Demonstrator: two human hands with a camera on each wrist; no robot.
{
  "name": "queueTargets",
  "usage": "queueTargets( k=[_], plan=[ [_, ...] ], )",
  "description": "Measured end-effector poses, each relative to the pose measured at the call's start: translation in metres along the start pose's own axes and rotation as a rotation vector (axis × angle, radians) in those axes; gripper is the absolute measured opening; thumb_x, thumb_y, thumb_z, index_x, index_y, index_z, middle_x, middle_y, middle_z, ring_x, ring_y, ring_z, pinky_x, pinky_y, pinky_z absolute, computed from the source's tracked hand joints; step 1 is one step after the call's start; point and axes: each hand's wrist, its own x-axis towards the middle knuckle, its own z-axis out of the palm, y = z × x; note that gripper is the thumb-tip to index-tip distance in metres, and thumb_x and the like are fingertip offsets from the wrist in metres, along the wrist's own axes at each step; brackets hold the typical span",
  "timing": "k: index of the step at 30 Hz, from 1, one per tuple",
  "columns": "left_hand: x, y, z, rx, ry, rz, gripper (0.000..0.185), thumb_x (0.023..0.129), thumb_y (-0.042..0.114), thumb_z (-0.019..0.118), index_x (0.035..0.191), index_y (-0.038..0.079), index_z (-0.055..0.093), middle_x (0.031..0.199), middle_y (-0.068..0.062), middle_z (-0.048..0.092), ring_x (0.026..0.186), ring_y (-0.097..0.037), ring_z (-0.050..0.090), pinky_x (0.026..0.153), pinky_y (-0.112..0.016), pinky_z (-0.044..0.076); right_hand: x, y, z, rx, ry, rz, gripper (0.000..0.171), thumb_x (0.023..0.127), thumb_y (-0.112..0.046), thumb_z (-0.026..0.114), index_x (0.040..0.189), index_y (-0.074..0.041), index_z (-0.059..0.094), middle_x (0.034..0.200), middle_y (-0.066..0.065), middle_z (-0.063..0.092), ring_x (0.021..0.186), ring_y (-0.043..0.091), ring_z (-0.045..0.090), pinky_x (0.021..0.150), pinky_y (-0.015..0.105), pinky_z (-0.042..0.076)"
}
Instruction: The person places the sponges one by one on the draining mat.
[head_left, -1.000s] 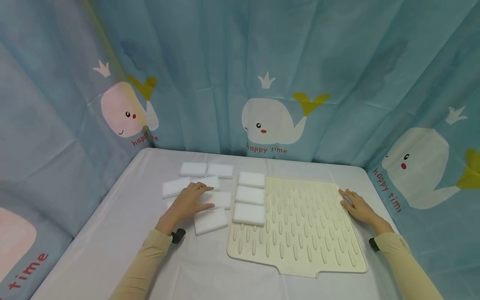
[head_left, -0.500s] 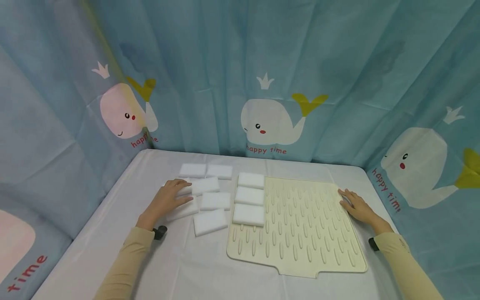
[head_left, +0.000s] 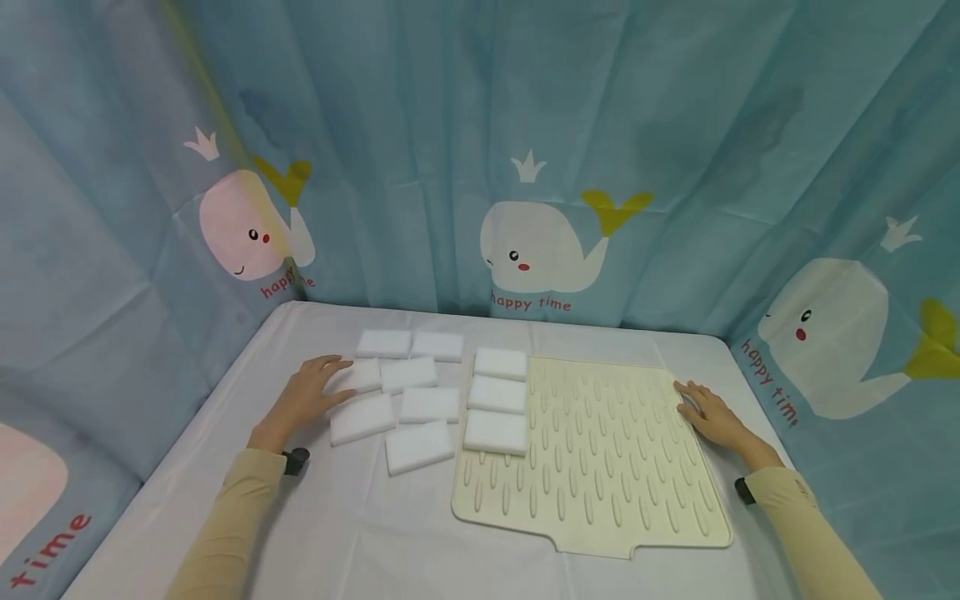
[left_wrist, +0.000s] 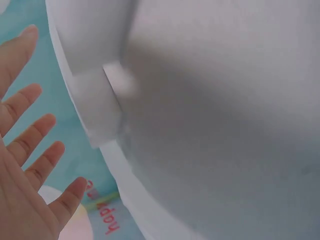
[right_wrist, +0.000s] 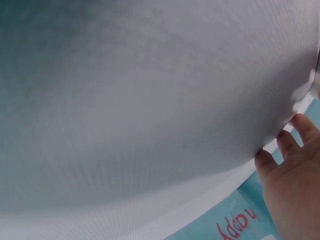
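Observation:
In the head view my left hand (head_left: 303,396) hovers at the left side of a loose group of white sponge blocks, its fingers reaching toward one block (head_left: 362,375) at the group's left edge. The left wrist view shows that hand (left_wrist: 27,165) with fingers spread and nothing in it, beside white blocks (left_wrist: 92,35). A cream ribbed mat (head_left: 600,450) lies to the right. Down its left side, three sponge blocks (head_left: 497,431) form a column. My right hand (head_left: 716,421) rests at the mat's upper right edge, fingers relaxed, fingertips right at the rim.
Several more sponge blocks (head_left: 420,447) lie flat on the white tablecloth (head_left: 420,533), left of the mat. A blue curtain (head_left: 420,167) printed with whales encloses the table's back and sides.
My left hand has drawn back leftward from over the sponge blocks to the group's left edge, uncovering blocks it hid before. The right hand has stayed at the mat's edge.

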Motion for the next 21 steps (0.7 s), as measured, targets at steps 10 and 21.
queueTargets(
  k=[10,21],
  plan=[
    [-0.004,-0.018,-0.005,0.025,-0.056,-0.030,0.063,0.084,0.040,0.065,0.131,0.001,0.048,0.135,-0.026,0.041,0.124,-0.047,0.033,0.097,-0.064,0.029,0.000,0.002,0.001,-0.011,-0.013,0.009,0.057,0.097,-0.027,0.047,0.142,0.002,0.029,0.142,0.038,0.019,0.126,0.060,0.017,0.094,0.074,0.015],
    [-0.004,-0.029,0.001,-0.022,-0.150,-0.054,0.071,0.086,0.043,0.062,0.137,-0.001,0.041,0.140,-0.027,0.034,0.127,-0.047,0.028,0.100,-0.065,0.025,0.000,0.000,0.000,-0.002,-0.020,0.028,0.057,0.097,-0.029,0.047,0.143,0.002,0.029,0.143,0.038,0.018,0.127,0.059,0.015,0.094,0.074,0.013]
  ],
)
